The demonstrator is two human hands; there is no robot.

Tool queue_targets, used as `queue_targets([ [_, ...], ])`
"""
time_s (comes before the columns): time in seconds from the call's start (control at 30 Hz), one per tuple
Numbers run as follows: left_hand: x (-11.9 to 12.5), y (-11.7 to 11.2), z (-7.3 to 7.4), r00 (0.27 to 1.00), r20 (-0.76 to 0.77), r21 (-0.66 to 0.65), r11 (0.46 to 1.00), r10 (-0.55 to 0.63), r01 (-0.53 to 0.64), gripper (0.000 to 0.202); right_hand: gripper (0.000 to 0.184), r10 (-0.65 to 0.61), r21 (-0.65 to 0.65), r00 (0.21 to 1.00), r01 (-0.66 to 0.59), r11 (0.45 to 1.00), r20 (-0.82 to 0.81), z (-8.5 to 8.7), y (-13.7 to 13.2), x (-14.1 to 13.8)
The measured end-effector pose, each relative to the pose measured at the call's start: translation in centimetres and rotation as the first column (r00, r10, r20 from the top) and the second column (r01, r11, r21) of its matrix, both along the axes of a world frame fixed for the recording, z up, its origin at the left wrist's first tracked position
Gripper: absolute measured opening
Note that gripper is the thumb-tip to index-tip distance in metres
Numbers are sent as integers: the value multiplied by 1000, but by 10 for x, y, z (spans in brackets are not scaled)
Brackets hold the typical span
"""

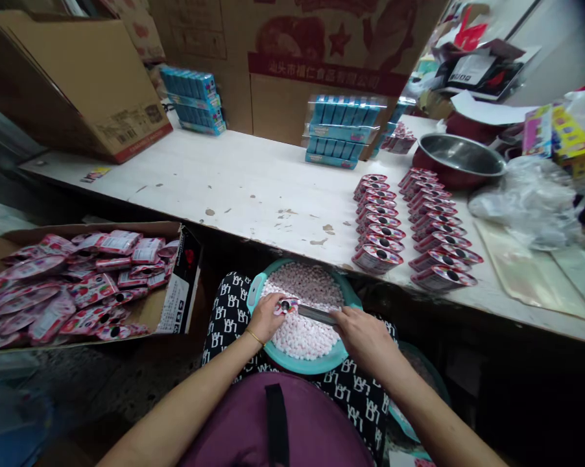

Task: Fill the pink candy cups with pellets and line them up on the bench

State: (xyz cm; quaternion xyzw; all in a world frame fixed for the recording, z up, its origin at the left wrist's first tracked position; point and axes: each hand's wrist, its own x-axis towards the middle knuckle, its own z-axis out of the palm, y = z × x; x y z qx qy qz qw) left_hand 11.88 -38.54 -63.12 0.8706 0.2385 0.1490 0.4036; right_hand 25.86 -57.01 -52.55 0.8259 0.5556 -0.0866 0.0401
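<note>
white bench (234, 178) | left fingers (276, 306) closed round candy cup (287, 306) | right fingers (340, 316) pinch metal strip (316, 315) against it

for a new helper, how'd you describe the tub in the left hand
A teal basin of pink and white candies sits on the person's lap. Over it, the left hand with a gold bangle grips a red-and-white tub. Unlike the matching tubs on the bench, it is held, a metal strip in the right hand touching it.
</note>
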Motion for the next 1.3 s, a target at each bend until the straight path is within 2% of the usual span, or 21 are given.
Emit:
queue_targets([
  [0.07,-5,5,4,1000,-11,68,997,-21,21,43,25,-65,-2,996,65,998,-58,-26,-8,12],
  [0.13,-10,10,10,1000,-7,134,990,-29,30,41,27,-141,-21,976,139,990,-165,-62,-6,15],
  [0.2,-14,15,17,1000,2,177,984,4,-4,40,27,-180,-44,942,175,984,-283,-100,10,7],
  [0.27,-19,21,23,997,6,193,979,71,-71,40,28,-171,-30,910,172,985,-378,-131,32,-10],
  [0.33,-25,28,28,992,-2,198,973,124,-121,39,31,-143,15,880,168,986,-452,-149,52,-25],
  [0.4,-32,34,32,987,-3,193,969,159,-156,38,31,-123,61,846,180,982,-518,-153,61,-31],
  [0.5,-42,40,32,982,1,178,966,190,-187,37,30,-87,122,796,198,973,-599,-138,51,-20],
  [0.63,-39,33,27,982,-9,166,969,188,-184,39,29,-11,242,717,250,937,-696,-91,24,6],
  [0.67,-36,29,25,986,-11,163,974,164,-160,39,29,-1,256,729,242,936,-685,-76,20,9],
  [0.73,-27,18,23,995,-9,153,983,101,-98,40,29,-1,233,803,174,957,-596,-46,17,12],
  [0.87,-10,-2,22,1000,-14,135,991,14,-12,40,28,-4,61,963,21,998,-270,1,22,3],
  [1.0,-3,-13,21,999,-38,118,993,-16,20,42,22,73,-48,997,-73,996,-6,20,28,-12],
  [1.13,-3,-15,17,1000,-14,79,997,-7,8,41,22,118,-54,989,-114,992,86,29,31,-22],
  [1.2,-4,-13,13,1000,9,5,1000,23,-23,41,23,120,-60,989,-116,991,81,36,28,-21],
  [1.3,-6,-8,6,995,59,-203,977,75,-62,39,25,43,-50,998,-41,998,46,43,16,-9],
])
